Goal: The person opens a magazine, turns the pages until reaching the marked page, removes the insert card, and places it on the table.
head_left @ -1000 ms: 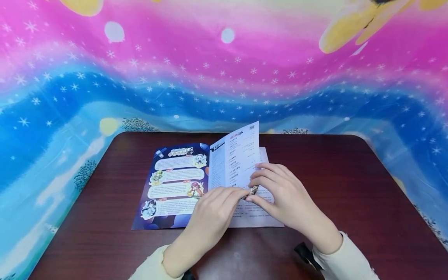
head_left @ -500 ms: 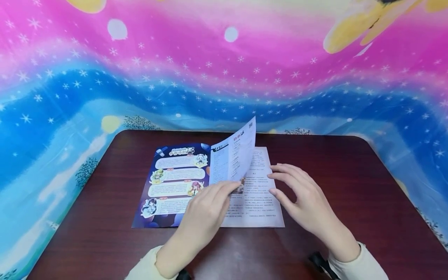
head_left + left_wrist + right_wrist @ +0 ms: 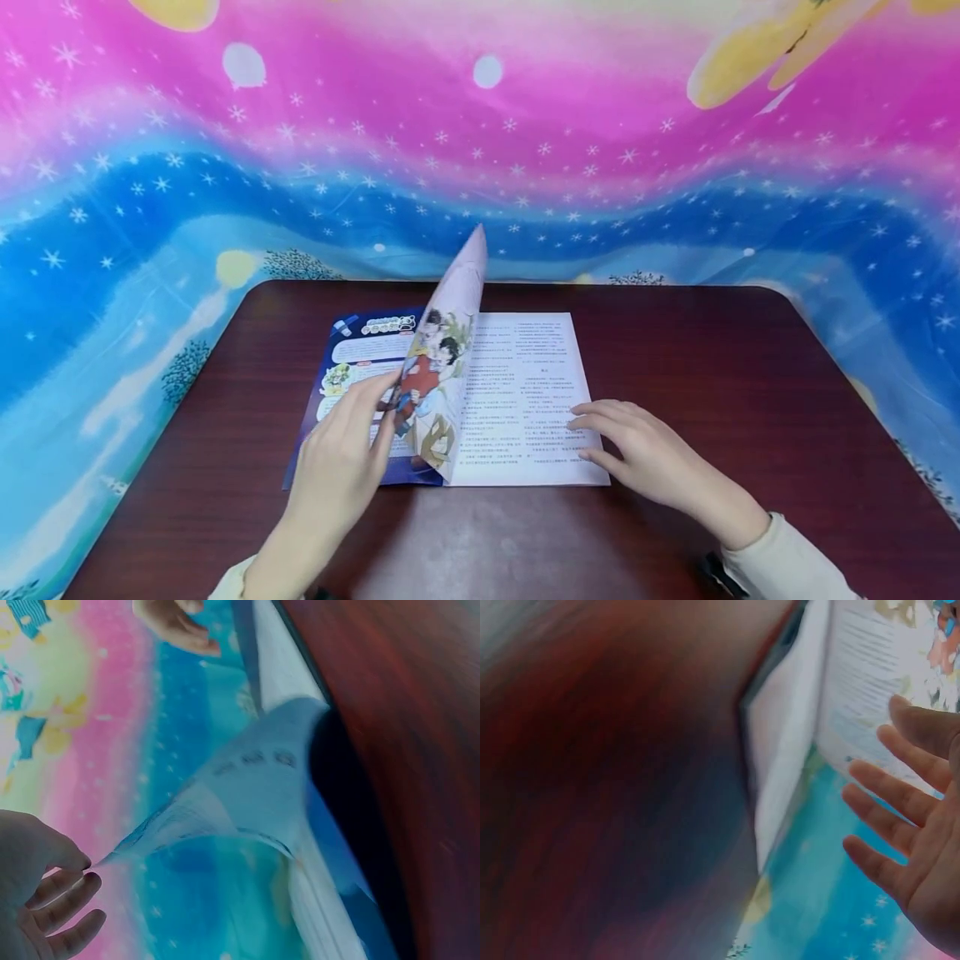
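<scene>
An open magazine [image 3: 540,450] lies on the table, with a dark blue illustrated page on its left and a printed text page on its right. My left hand [image 3: 337,458] pinches the edge of one raised page [image 3: 438,367], which stands curled over the spine and shows a coloured drawing. The left wrist view shows thumb and finger meeting on the corner of that page [image 3: 247,787]. Over the right edge of the text page is my right hand [image 3: 656,454], its fingers loosely spread and holding nothing. Part of the blue page is hidden behind the left hand and the raised page.
The dark red-brown wooden table [image 3: 712,367] has rounded far corners. Behind it and along its sides hangs a pink and blue cloth [image 3: 645,150] patterned with snowflakes.
My left hand has carried the page up and leftward, so its drawn side now shows. The right hand let go of the page area and moved right, then slightly down.
</scene>
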A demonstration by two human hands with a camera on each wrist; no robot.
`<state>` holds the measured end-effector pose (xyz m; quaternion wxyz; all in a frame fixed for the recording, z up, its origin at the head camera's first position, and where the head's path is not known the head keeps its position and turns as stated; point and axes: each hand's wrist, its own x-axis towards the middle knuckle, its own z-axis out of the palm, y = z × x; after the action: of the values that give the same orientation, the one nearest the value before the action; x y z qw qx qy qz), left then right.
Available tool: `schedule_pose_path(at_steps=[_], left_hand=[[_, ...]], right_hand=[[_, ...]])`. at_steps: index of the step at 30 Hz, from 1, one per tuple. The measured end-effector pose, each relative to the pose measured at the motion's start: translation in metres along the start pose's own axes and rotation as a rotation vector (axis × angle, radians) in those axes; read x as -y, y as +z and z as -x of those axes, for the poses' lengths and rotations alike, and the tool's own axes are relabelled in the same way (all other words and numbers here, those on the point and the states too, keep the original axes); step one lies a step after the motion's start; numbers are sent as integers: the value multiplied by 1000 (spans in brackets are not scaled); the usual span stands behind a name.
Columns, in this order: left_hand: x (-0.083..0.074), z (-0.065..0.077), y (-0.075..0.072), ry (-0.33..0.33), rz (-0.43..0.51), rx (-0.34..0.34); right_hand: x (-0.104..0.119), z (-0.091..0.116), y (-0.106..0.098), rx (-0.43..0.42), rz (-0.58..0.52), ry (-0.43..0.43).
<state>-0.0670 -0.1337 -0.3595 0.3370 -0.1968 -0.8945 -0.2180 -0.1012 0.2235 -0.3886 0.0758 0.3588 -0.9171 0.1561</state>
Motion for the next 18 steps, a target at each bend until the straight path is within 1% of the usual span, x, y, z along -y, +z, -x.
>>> schedule_pose_path(at_steps=[4,7,12,18], left_hand=[[15,12,-4,-34,-38,-8],[24,19,-7,-63,-52,-4],[35,29,-12,-127,-87,42],[48,39,-16,-173,-120,83]], right_hand=[[-4,4,4,77,25,30],[-7,7,6,109,18,39],[-12,9,8,152,-5,58],[-17,13,11,197,-12,80]])
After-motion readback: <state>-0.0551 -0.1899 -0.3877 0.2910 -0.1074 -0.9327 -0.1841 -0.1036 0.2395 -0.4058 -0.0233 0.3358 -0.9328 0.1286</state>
